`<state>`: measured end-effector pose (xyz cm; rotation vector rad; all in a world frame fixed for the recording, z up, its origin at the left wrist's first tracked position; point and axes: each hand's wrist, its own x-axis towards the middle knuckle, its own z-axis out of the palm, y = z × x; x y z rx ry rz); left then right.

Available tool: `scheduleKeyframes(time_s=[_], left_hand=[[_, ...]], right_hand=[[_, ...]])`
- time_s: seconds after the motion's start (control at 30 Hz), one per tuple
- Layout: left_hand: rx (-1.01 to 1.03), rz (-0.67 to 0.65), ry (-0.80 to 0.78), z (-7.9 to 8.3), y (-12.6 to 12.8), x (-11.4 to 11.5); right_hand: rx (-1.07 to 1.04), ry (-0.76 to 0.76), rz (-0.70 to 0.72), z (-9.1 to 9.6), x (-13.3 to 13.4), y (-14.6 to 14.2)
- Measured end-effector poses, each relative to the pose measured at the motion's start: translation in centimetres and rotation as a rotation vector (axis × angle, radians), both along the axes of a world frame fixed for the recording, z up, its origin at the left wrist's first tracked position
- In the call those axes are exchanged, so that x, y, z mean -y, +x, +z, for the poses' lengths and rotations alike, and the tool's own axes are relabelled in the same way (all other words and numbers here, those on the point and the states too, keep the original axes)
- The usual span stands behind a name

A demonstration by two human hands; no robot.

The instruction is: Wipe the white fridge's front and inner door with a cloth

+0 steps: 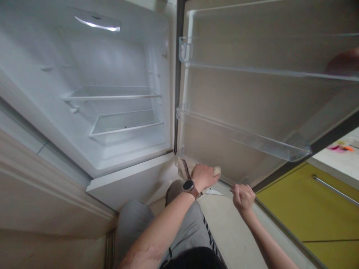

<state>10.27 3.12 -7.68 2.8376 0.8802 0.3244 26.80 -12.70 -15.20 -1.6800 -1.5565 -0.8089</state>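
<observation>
My left hand [204, 176], with a watch on its wrist, is closed over a beige cloth [183, 168] and presses it against the lowest inner part of the open fridge door [224, 97]. My right hand [243, 196] curls its fingers round the door's bottom edge, just right of the cloth. My knees in grey trousers [134, 220] are below, close to the fridge.
The fridge interior [84, 56] stands open with two glass shelves [112, 93] and nothing on them. The door carries two clear plastic racks [244, 138]. A yellow cabinet [322, 209] with a metal handle stands at the right, below a pale counter [342, 153].
</observation>
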Motion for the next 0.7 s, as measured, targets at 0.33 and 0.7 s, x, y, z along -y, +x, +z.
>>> scheduleKeyframes(time_s=[0.33,0.7], left_hand=[[-0.053,0.084,0.025,0.2,-3.8,-4.0],[-0.176,0.206,-0.003,1.1,-5.8,-7.4]], right_hand=[[-0.020,0.020,0.007,-0.5,0.1,-1.0],[-0.049,-0.003,-0.042,-0.1,0.7,-3.4]])
